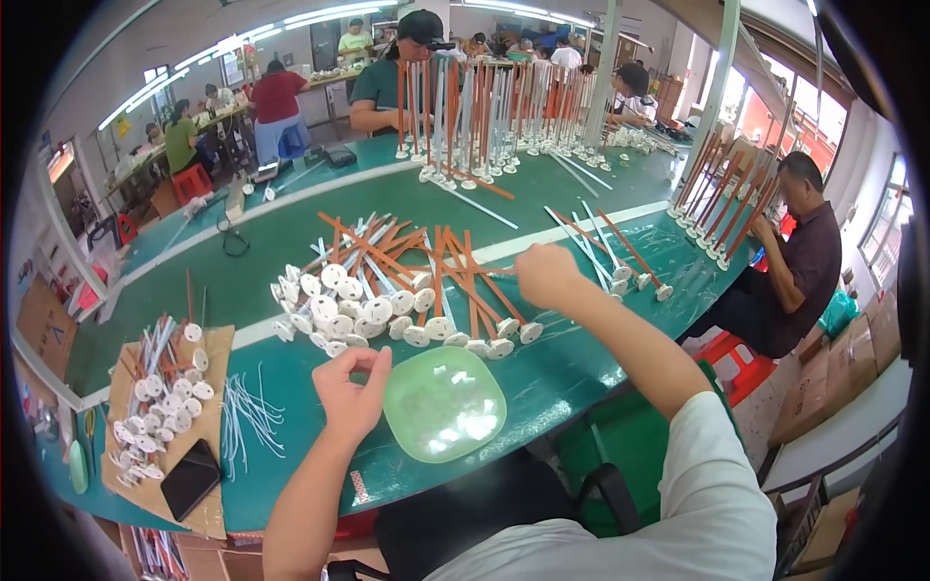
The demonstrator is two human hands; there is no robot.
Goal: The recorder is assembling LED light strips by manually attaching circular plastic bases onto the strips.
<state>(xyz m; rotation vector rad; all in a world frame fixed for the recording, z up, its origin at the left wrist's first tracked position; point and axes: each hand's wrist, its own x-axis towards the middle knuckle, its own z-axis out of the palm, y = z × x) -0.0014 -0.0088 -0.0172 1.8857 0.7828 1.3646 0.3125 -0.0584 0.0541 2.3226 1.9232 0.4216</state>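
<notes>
My left hand [351, 392] is closed, fingers curled and thumb up, just left of a light green square plastic dish [446, 407]. What it holds, if anything, is hidden. My right hand [550, 276] is in a fist beyond the dish, over the table. An orange strip [496, 271] reaches its fingers, but I cannot tell whether they grip it. Between and beyond my hands lies a pile of round white discs [376, 310] with holes, many joined to flat orange strips [383, 247] or white ones. Several similar pieces [620, 276] lie right of my right hand.
At left, cardboard [215, 387] holds more discs and a black phone [191, 479]; thin white strands [252, 412] lie beside it. Rows of upright strips [513, 107] stand at the far side, with more [727, 194] at right. Co-workers [412, 73] [804, 232] sit across and at right.
</notes>
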